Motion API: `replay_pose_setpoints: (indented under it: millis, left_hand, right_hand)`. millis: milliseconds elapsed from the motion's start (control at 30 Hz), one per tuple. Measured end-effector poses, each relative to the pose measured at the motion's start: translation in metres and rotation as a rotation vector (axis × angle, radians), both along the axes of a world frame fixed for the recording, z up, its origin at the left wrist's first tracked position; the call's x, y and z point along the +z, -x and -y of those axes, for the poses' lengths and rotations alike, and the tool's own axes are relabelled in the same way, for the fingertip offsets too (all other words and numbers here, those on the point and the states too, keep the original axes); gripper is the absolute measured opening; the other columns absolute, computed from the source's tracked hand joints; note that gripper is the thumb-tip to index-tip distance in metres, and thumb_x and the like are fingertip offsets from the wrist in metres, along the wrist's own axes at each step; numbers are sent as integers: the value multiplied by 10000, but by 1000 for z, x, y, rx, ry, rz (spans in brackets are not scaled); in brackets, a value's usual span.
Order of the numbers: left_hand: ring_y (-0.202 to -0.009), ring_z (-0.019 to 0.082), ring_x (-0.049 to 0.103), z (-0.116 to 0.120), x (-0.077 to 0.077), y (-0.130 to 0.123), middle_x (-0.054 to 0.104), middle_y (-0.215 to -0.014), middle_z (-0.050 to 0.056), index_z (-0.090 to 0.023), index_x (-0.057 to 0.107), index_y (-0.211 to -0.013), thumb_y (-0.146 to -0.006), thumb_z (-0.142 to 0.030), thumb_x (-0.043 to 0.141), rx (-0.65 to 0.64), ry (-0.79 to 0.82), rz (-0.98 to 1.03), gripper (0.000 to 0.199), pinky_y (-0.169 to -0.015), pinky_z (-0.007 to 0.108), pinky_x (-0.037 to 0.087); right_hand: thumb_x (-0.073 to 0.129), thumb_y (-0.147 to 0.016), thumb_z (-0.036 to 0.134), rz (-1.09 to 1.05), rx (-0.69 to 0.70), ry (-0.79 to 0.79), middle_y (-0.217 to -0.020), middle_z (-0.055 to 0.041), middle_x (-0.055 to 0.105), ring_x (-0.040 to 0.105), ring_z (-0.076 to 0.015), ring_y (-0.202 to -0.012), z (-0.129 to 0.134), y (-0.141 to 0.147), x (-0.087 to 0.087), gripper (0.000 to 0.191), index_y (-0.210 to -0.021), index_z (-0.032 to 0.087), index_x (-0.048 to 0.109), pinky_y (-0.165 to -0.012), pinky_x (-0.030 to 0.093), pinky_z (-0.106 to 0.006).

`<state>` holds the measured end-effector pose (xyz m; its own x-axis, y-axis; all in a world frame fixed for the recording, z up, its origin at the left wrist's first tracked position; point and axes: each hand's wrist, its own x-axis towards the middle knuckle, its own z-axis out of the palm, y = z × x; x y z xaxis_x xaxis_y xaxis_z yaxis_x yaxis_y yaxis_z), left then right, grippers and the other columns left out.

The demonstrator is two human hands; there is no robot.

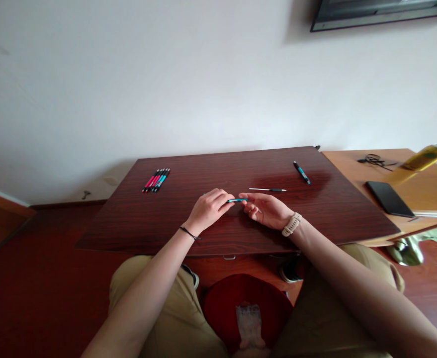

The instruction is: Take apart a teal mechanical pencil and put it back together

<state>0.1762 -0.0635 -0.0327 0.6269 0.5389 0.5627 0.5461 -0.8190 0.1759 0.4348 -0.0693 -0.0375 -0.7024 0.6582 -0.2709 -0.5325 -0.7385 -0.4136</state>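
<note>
Over the dark wooden table my left hand (pixel 211 208) is closed around a teal pen (pixel 236 200), which points right, held roughly level. The pen's right end meets the fingertips of my right hand (pixel 266 210), palm turned up and fingers curled in a pinch. Just beyond the right hand, a slim silver-and-black pen (pixel 268 189) lies on the tabletop (pixel 211 169). Farther right rests a black-and-teal pen (pixel 301 172). Toward the left lie several pink and teal pens (pixel 156 180), side by side in a group.
On the right, a lighter wooden desk (pixel 360 174) carries a black phone (pixel 389 198), a coiled black cable (pixel 377 160) and a yellow can (pixel 423 159). A red stool (pixel 218 298) with a clear plastic packet (pixel 248 320) is between my legs. A screen (pixel 382 17) hangs on the wall.
</note>
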Motion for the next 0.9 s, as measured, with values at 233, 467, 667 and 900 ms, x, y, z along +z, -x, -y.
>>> replay_pose_setpoints:
  millis: [233,467,667,900]
  left_hand:
    - [-1009,209,708,0,-1,0,740,-1065,58,-225,682,-1174,-1098,-278,580,-4,18,-12,137,-937,367,580]
    - [-1232,271,655,3,1,-1,676,-1305,111,-250,649,-1345,-1044,-372,676,28,-54,42,326,-1091,460,560]
    - [-1395,308,571,18,9,-12,638,-1463,112,-286,648,-1400,-1055,-381,652,-96,-119,-103,358,-1158,509,502]
    - [-1465,297,522,32,7,-37,605,-1549,120,-271,674,-1369,-1074,-398,619,-195,-130,-206,325,-1227,518,443]
  right_hand:
    - [534,-1083,171,-31,16,-21,-900,-50,659,618,-100,-698,4,2,5,169,-1208,132,640,-577,573,-146]
    - [496,-1081,198,-102,-250,16,-839,-34,674,625,-113,-673,3,3,7,157,-1094,173,650,-598,594,-189]
    - [564,-1023,216,-130,-475,-17,-1065,-85,789,756,-191,-1025,3,5,5,182,-1175,212,663,-839,665,-308]
    - [587,-1029,315,-116,-442,-111,-1239,-90,776,715,-231,-1206,16,18,7,219,-1217,223,653,-983,626,-397]
